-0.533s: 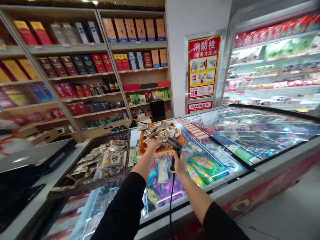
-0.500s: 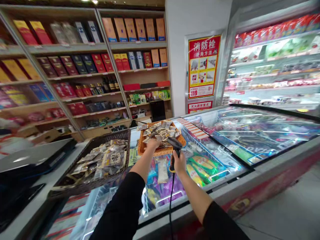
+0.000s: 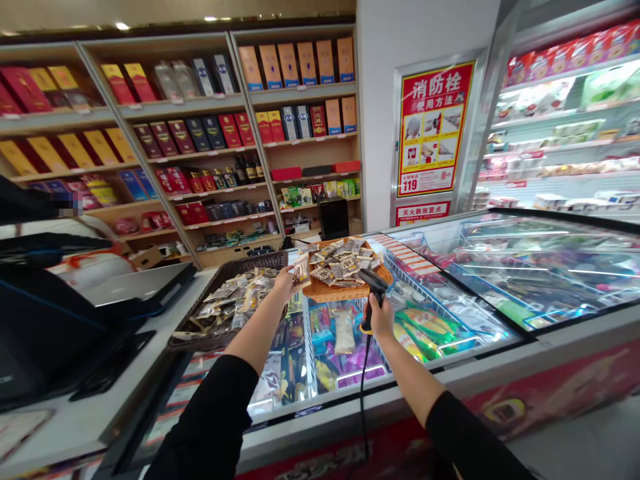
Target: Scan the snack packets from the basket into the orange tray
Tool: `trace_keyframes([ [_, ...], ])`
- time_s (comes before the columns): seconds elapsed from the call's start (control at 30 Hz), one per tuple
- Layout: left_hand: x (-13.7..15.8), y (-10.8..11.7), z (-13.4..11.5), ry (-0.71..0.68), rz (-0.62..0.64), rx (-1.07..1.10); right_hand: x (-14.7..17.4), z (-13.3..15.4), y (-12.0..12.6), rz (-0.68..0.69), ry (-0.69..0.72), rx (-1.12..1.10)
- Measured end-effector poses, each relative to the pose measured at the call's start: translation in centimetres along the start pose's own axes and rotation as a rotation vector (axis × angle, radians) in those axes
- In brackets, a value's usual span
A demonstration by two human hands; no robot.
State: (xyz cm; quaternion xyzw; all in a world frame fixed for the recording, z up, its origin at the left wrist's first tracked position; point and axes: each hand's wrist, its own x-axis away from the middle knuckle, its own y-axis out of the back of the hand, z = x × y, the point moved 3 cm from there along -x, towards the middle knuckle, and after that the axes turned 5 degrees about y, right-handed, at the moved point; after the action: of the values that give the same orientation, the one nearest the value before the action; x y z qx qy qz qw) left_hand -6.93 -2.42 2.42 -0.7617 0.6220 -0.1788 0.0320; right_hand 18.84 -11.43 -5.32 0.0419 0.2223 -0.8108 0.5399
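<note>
Between the fingers of my left hand [image 3: 284, 283] is a small clear snack packet [image 3: 301, 269], raised at the left edge of an orange wicker basket [image 3: 333, 293]. Similar small packets [image 3: 345, 260] are heaped in that basket. My right hand [image 3: 382, 317] grips a black handheld barcode scanner [image 3: 374, 281] by its handle, in front of the basket's right side. The scanner's head covers part of the basket, and its cable [image 3: 365, 377] hangs down over the freezer front. To the left, a dark brown woven basket [image 3: 200, 343] holds more packets.
Both baskets rest on a glass-topped chest freezer [image 3: 345, 383] with bagged goods inside. A counter [image 3: 75, 417] with dark equipment stands at left, a person in white [image 3: 90, 267] behind it. Boxed goods fill shelves [image 3: 195, 160] at the back. A chilled display [image 3: 565, 140] is at right.
My left hand has come out of the orange basket's heap and moved left, holding a packet. The scanner stays in my right hand. The view has turned somewhat left.
</note>
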Motion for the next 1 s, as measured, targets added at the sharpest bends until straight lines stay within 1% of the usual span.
trace_keyframes([
  [0.07, 1.5, 0.6, -0.4, 0.074, 0.057, 0.074, 1.0, 0.1, -0.5, 0.038, 0.019, 0.008],
  [0.13, 3.0, 0.9, -0.8, 0.108, 0.145, 0.129, 2.0, 0.3, -1.1, 0.101, 0.039, 0.015],
  [0.2, 4.1, 1.2, -0.9, 0.094, 0.232, 0.177, 2.9, 0.7, -1.9, 0.185, 0.063, 0.032],
  [0.27, 4.7, 1.5, -0.8, 0.062, 0.277, 0.232, 3.6, 1.2, -2.8, 0.267, 0.097, 0.054],
  [0.4, 4.6, 2.3, 0.0, 0.021, 0.270, 0.369, 4.7, 1.8, -4.9, 0.395, 0.181, 0.086],
  [0.5, 4.4, 2.4, 0.5, -0.026, 0.245, 0.366, 5.6, 1.3, -6.4, 0.458, 0.184, 0.076],
  [0.6, 4.6, 2.2, 0.7, -0.062, 0.242, 0.336, 6.3, 0.6, -7.2, 0.486, 0.172, 0.086],
  [0.67, 4.7, 2.1, 0.8, -0.082, 0.260, 0.304, 6.7, 0.4, -7.2, 0.484, 0.163, 0.083],
  [0.77, 4.7, 2.0, 1.0, -0.141, 0.275, 0.205, 7.0, 0.5, -6.7, 0.475, 0.112, 0.029],
  [0.87, 4.3, 2.1, 1.3, -0.225, 0.241, 0.112, 7.2, 0.6, -6.3, 0.476, 0.086, -0.006],
  [1.0, 4.0, 1.9, 1.4, -0.334, 0.217, 0.058, 7.3, 0.8, -6.1, 0.452, 0.103, -0.028],
])
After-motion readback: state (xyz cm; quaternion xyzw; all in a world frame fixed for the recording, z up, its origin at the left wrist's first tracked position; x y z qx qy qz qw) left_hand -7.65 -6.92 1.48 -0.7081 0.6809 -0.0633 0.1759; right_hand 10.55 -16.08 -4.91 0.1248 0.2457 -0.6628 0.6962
